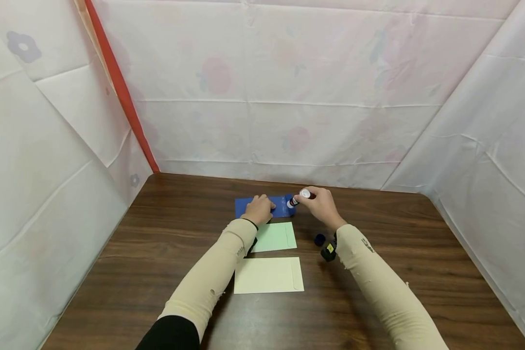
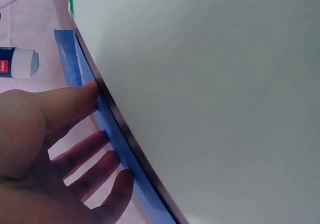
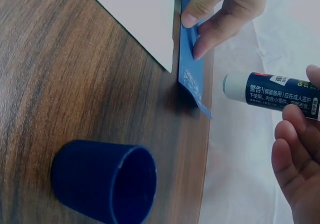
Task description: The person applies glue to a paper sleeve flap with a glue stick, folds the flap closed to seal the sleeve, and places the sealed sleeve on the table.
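Dark wood-grain tabletop [image 1: 157,282] bears a blue envelope [image 1: 282,209] beyond a green envelope [image 1: 277,236] and a cream envelope [image 1: 267,275]; the left hand [image 1: 259,210], fingers extended, presses the blue one, while the right hand [image 1: 325,208] grips a glue stick [image 3: 260,90], its label [image 3: 272,95] reading “警告!”, near the flap [image 3: 190,81]; a dark blue cap [image 3: 90,176] sits nearer the person

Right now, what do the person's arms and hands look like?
The left hand and right hand are bare. Each forearm wears a cream sleeve with dark printing near the cuff. A black sleeve shows higher on the left arm. A dark band crosses the left wrist; a yellow-patched black device shows at the right.
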Demonstrator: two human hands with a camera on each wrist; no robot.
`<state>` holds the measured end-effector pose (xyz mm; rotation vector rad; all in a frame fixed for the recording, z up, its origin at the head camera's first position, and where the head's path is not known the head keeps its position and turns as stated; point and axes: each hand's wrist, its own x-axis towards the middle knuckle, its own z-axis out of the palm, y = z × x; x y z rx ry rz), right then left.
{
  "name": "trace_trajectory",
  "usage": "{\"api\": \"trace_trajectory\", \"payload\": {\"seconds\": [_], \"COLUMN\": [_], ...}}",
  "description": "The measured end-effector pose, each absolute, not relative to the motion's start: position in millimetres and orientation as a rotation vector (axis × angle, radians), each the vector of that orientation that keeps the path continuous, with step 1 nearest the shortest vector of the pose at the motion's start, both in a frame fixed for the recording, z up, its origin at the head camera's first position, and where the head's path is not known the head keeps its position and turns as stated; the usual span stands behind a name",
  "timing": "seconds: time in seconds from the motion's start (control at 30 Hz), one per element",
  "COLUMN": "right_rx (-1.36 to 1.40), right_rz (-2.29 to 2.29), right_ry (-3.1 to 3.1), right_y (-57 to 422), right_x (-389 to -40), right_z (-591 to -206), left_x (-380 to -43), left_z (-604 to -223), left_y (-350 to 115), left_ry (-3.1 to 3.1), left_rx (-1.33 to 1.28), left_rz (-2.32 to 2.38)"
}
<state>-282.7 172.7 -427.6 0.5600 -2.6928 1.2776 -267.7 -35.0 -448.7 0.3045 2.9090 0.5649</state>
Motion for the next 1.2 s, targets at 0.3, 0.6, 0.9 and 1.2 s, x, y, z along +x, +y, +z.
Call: {"api": "trace_trajectory", "payload": {"seconds": [0.3,0.6,0.9,1.2], "right_rx": [0.548,0.525,0.508,0.505], "right_rz": [1.302,1.321,1.357,1.389], "right_ry": [-2.679,-2.676,-2.677,-2.654], "right_y": [172.5,174.5,177.0,180.1], "right_x": [-284.8,-284.5,-286.0,-285.8], "right_z": [-427.1,-425.4,-425.7,-425.9], "left_x": [-267.9,-264.8,-267.5,-269.7], "left_z": [-446.7,-443.4,-445.4,-444.7], "left_y": [-37.0,-36.7,-35.3,-34.1], "left_ry": [2.894,2.911,2.903,2.899], "left_rx": [0.298,0.345,0.351,0.353], "left_rz": [0.581,0.549,0.572,0.589]}}
